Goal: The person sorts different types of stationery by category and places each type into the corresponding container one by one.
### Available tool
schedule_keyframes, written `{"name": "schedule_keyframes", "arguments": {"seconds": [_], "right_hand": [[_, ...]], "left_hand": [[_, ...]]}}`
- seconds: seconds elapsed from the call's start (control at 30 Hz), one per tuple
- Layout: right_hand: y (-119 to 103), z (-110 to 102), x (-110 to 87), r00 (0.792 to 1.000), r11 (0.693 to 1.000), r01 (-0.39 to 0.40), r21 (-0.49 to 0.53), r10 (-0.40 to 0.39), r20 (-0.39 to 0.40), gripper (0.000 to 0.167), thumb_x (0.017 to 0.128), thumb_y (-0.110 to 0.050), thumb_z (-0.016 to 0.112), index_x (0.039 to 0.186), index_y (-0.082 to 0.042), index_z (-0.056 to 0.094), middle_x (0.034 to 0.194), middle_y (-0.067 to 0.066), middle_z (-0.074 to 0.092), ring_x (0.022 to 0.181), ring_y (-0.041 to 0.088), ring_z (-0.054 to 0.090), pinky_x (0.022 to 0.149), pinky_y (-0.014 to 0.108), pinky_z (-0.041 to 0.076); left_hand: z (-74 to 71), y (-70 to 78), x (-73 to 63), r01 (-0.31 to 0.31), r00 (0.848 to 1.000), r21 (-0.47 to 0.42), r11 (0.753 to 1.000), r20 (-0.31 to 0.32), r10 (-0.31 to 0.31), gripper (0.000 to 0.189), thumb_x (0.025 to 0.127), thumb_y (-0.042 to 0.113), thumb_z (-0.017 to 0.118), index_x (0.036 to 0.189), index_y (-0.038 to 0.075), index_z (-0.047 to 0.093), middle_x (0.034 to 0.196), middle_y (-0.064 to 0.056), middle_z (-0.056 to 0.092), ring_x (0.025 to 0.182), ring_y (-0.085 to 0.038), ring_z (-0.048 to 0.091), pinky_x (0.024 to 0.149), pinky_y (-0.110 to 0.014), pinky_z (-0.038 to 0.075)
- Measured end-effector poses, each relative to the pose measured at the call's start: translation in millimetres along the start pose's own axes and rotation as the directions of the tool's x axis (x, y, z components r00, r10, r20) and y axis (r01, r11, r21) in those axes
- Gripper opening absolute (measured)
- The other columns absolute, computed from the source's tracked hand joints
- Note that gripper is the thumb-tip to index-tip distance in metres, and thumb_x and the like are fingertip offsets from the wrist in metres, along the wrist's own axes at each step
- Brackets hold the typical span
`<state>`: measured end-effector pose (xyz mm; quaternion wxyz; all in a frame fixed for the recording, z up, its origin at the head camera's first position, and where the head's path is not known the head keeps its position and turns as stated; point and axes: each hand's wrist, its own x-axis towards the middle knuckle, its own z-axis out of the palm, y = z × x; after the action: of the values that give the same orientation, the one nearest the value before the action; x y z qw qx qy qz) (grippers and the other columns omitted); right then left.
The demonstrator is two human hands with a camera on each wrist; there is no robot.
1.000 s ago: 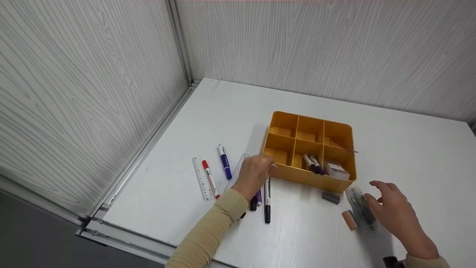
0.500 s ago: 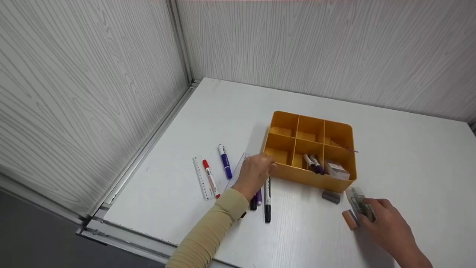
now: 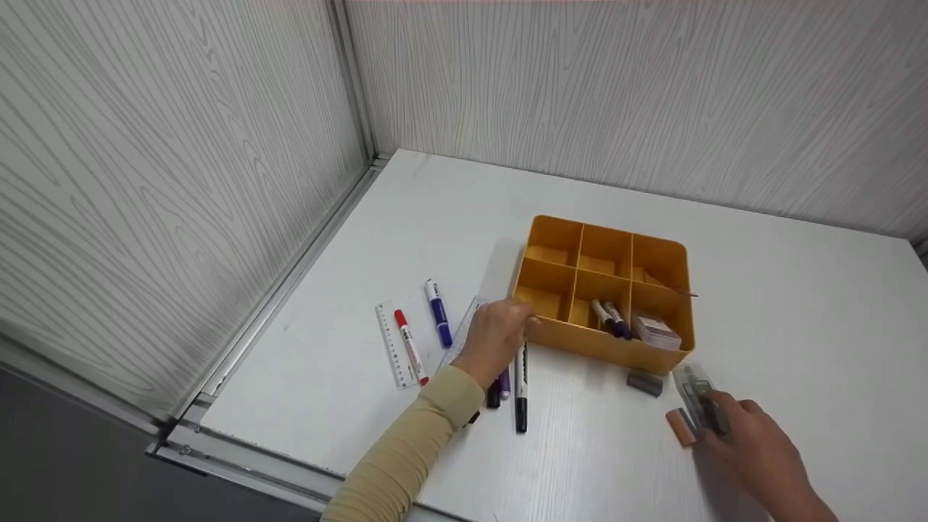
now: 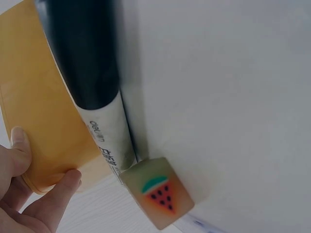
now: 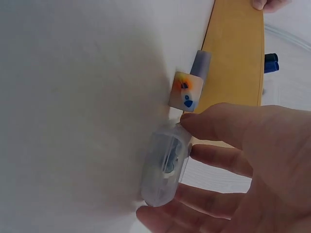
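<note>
My left hand [image 3: 500, 333] pinches the front left corner of a yellow compartment box [image 3: 602, 349]. The same grip on the box wall [image 4: 43, 97] shows in the left wrist view. At the right, my right hand [image 3: 757, 449] holds a clear plastic correction tape [image 3: 692, 388] low over the table, just off the box's front right corner. In the right wrist view, thumb and fingers curl round its see-through case [image 5: 163, 170]. Two purple-capped markers [image 3: 610, 319] and a stack of cards [image 3: 655, 331] lie in front compartments.
A grey block [image 3: 645, 383] and an orange-and-grey eraser [image 3: 680, 428] lie before the box. To the left are a clear ruler [image 3: 395, 348], a red marker [image 3: 410, 348], a blue marker [image 3: 439, 315] and a black marker [image 3: 522, 391]. A watermelon-print eraser [image 4: 159, 194] sits beside the left wrist.
My right hand has come down onto the correction tape and its fingers have closed round it. The left hand and the box have stayed in place.
</note>
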<state>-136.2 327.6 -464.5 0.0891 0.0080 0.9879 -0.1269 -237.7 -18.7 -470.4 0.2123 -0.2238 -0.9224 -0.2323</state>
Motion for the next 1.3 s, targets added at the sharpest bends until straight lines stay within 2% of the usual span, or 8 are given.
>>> {"name": "schedule_keyframes", "arguments": {"seconds": [0.2, 0.33, 0.57, 0.83, 1.07, 1.3], "right_hand": [[2.0, -1.5, 3.4, 0.996, 0.997, -0.065, 0.041, 0.062, 0.062, 0.062, 0.085, -0.022, 0.075, 0.136, -0.002, 0.047, 0.112, 0.030, 0.057, 0.083, 0.028, 0.058, 0.070, 0.045, 0.055], [4.1, -2.9, 4.3, 0.993, 0.995, -0.092, 0.048, 0.088, 0.078, 0.063, 0.085, -0.024, 0.074, 0.137, -0.003, 0.046, 0.114, 0.030, 0.056, 0.085, 0.029, 0.057, 0.070, 0.044, 0.054], [7.2, -5.3, 2.3, 0.996, 0.996, -0.081, 0.046, 0.079, 0.040, 0.061, 0.085, -0.021, 0.072, 0.136, -0.001, 0.047, 0.111, 0.031, 0.057, 0.083, 0.029, 0.058, 0.066, 0.042, 0.052], [12.2, -14.3, -3.6, 0.999, 0.999, -0.014, 0.049, 0.017, -0.044, 0.056, 0.084, -0.016, 0.072, 0.132, 0.000, 0.050, 0.112, 0.036, 0.057, 0.081, 0.031, 0.062, 0.061, 0.042, 0.053], [14.6, -25.6, -2.6, 0.999, 0.998, -0.011, 0.055, 0.013, -0.042, 0.056, 0.086, -0.018, 0.070, 0.134, 0.000, 0.048, 0.112, 0.038, 0.056, 0.079, 0.029, 0.060, 0.057, 0.037, 0.050], [10.0, -37.0, -1.0, 0.996, 0.998, -0.010, 0.064, 0.015, -0.086, 0.056, 0.086, -0.018, 0.069, 0.134, 0.002, 0.047, 0.112, 0.038, 0.055, 0.076, 0.029, 0.058, 0.056, 0.037, 0.050]], "left_hand": [[0.3, 0.1, 0.1, 0.012, 1.000, 0.006, 1.000, 0.025, -0.012, 0.025, 0.096, 0.028, 0.062, 0.089, 0.008, 0.073, 0.074, -0.004, 0.071, 0.064, -0.016, 0.063, 0.062, -0.028, 0.053], [0.2, 0.4, 0.2, 0.020, 0.999, 0.008, 1.000, 0.038, -0.020, 0.026, 0.097, 0.029, 0.060, 0.090, 0.008, 0.073, 0.075, -0.004, 0.070, 0.065, -0.016, 0.063, 0.063, -0.028, 0.053], [0.0, 0.4, 0.6, 0.032, 0.998, 0.005, 0.999, 0.045, -0.032, 0.026, 0.097, 0.029, 0.060, 0.091, 0.008, 0.073, 0.077, -0.004, 0.071, 0.066, -0.015, 0.063, 0.065, -0.026, 0.053], [0.4, -0.4, 0.2, 0.023, 0.999, 0.002, 1.000, 0.030, -0.024, 0.024, 0.096, 0.028, 0.061, 0.087, 0.009, 0.073, 0.076, -0.003, 0.072, 0.064, -0.014, 0.061, 0.063, -0.026, 0.053], [-0.5, 1.3, 0.5, 0.047, 0.998, -0.006, 0.999, 0.046, -0.047, 0.022, 0.096, 0.027, 0.063, 0.093, 0.009, 0.075, 0.080, -0.003, 0.073, 0.067, -0.013, 0.062, 0.067, -0.024, 0.054], [0.5, 0.9, 1.3, 0.046, 0.998, -0.004, 0.999, 0.048, -0.045, 0.024, 0.096, 0.028, 0.062, 0.090, 0.008, 0.074, 0.076, -0.002, 0.071, 0.063, -0.012, 0.057, 0.063, -0.024, 0.052]]}}
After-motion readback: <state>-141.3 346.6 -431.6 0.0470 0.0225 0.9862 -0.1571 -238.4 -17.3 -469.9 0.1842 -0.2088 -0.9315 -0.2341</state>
